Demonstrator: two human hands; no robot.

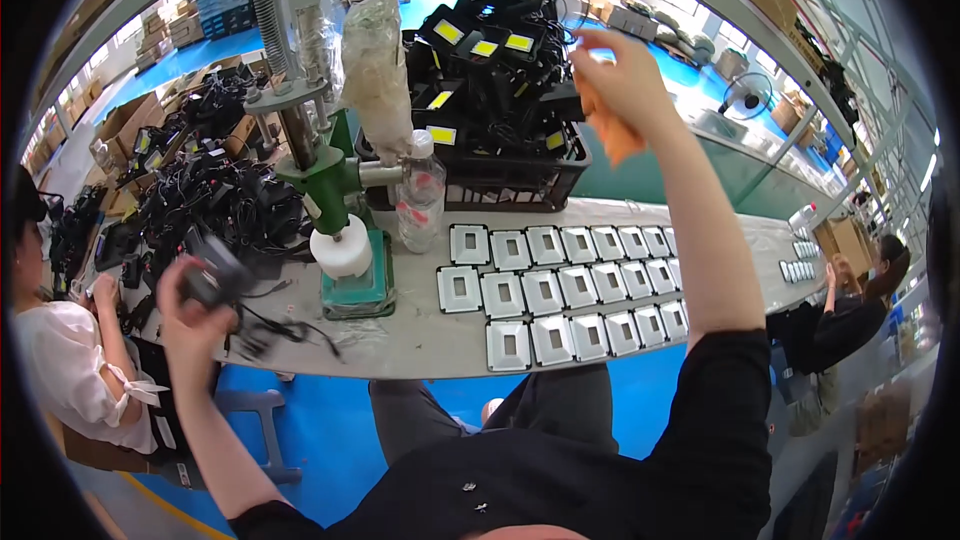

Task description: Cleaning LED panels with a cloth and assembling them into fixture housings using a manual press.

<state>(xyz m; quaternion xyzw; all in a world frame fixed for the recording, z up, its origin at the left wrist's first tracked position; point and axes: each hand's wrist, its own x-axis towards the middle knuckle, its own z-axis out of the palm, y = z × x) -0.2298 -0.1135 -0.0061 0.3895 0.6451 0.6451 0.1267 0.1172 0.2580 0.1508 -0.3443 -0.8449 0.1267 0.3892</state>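
My left hand (192,325), blurred by motion, is out at the left with its fingers against a black floodlight housing (218,275). A dark cable (290,328) trails from it over the table's front edge. Up at the right, my right hand (625,70) is closed round an orange cloth (610,125), which hangs below the palm. It is beside the heap of black floodlights (490,65) with yellow light panels, piled high in a black plastic crate (500,185). Whether its fingertips touch a lamp is hard to make out.
A green press (330,180) with a white round head (341,248) stands left of centre, a plastic bottle (421,195) beside it. Three rows of silver frames (545,292) lie on the table. Black lamps and cables (225,180) heap leftward. Co-workers sit on both sides (90,360).
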